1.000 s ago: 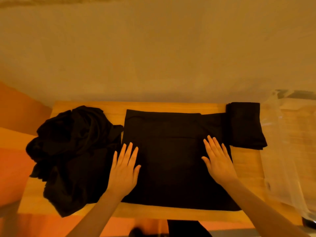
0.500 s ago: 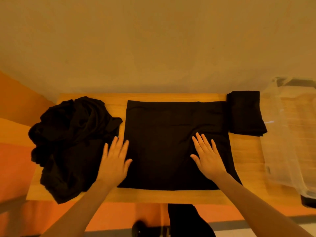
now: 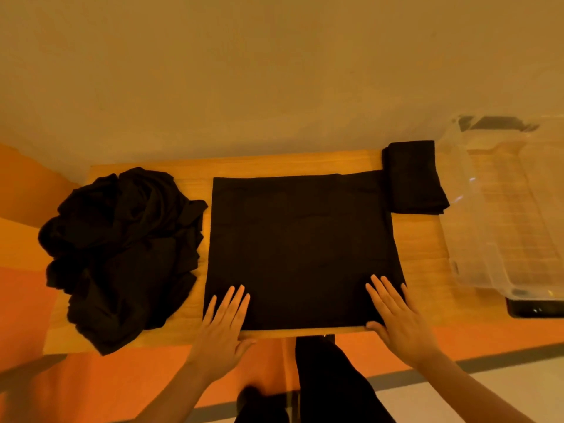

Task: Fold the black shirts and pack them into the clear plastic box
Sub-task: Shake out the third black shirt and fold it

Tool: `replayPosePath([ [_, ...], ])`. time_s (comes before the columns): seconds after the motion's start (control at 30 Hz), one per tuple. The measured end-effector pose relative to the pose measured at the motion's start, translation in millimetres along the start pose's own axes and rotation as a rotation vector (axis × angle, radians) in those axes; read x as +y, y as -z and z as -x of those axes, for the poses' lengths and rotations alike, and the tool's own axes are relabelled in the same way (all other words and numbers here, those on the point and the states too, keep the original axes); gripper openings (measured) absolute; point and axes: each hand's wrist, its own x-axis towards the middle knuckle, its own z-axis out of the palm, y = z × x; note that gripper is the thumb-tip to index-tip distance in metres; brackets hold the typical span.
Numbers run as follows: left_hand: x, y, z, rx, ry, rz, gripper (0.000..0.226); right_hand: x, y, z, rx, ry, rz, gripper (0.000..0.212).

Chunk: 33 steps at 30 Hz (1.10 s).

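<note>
A black shirt lies flat as a rough square in the middle of the wooden table. My left hand lies flat with straight fingers on the shirt's near left corner. My right hand lies flat on its near right corner, thumb at the front hem. A small folded black shirt sits at the table's back right, touching the flat shirt's corner. A crumpled pile of black shirts covers the table's left end. The clear plastic box stands to the right of the table.
A plain wall rises right behind the table. The floor is orange to the left and below the table's front edge. My dark trouser legs show beneath the front edge. A dark object sits under the box's near end.
Both hands slid toward me over the flat shirt, from its middle to its near corners. The camera view shifted as well.
</note>
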Motion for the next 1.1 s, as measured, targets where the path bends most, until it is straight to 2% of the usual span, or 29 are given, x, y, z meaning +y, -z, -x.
replayPosePath([
  [0.13, -14.7, -8.1, 13.7, -0.018, -0.051, 0.002, 0.069, 9.7, -12.9, 20.8, -0.027, -0.019, 0.013, 0.071],
  [0.2, -21.6, -8.2, 18.6, -0.007, -0.085, -0.021, 0.062, 13.3, -16.9, 28.9, 0.011, -0.049, 0.002, 0.064],
  [0.27, -28.9, -8.1, 23.9, -0.025, -0.100, -0.052, 0.067, 16.0, -19.1, 34.3, 0.052, -0.050, 0.031, 0.055],
  [0.37, -31.1, -5.6, 29.6, 0.005, -0.149, -0.090, 0.077, 20.6, -17.2, 35.3, 0.093, -0.001, 0.146, 0.070],
  [0.43, -30.3, 1.0, 32.7, -0.065, -0.219, -0.005, 0.071, 21.4, -8.1, 36.3, 0.103, 0.050, 0.192, 0.065],
  [0.47, -34.0, 8.1, 32.1, -0.062, -0.200, 0.047, 0.068, 20.6, -2.5, 37.4, 0.107, 0.052, 0.184, 0.060],
  [0.5, -32.0, 18.4, 31.2, -0.067, -0.145, 0.113, 0.070, 18.8, 6.1, 35.8, 0.092, 0.015, 0.141, 0.060],
  [0.57, -37.6, 37.0, 30.8, 0.039, -0.057, 0.223, 0.078, 13.9, 26.8, 31.8, 0.036, -0.103, -0.037, 0.060],
  [0.6, -39.7, 47.8, 26.7, 0.025, -0.031, 0.341, 0.070, 12.0, 41.5, 27.2, 0.020, -0.153, -0.160, 0.049],
  [0.67, -41.9, 81.8, 17.6, -0.073, 0.112, 0.556, 0.036, 10.6, 76.5, 15.7, -0.029, -0.296, -0.384, 0.026],
  [0.7, -45.9, 98.6, 9.6, -0.026, 0.166, 0.572, 0.023, 11.1, 96.0, 10.4, 0.007, -0.334, -0.492, 0.021],
  [0.73, -52.1, 114.0, 1.3, 0.070, 0.235, 0.676, 0.021, 12.1, 115.8, 4.8, 0.064, -0.367, -0.595, 0.021],
  [0.8, -63.9, 153.8, -11.3, 0.200, 0.250, 0.740, 0.027, 10.9, 160.0, -4.9, 0.197, -0.388, -0.741, 0.023],
  [0.9, -71.7, 218.7, -29.7, 0.356, 0.287, 0.800, 0.008, 10.6, 213.7, -14.9, 0.323, -0.362, -0.843, 0.016],
  [1.0, -76.0, 269.8, -37.0, 0.507, 0.276, 0.823, 0.014, 9.8, 255.8, -16.2, 0.476, -0.363, -0.940, 0.008],
  [1.1, -76.1, 307.9, -32.9, 0.606, 0.291, 0.884, 0.014, -0.6, 291.1, -9.6, 0.678, -0.370, -1.084, 0.017],
])
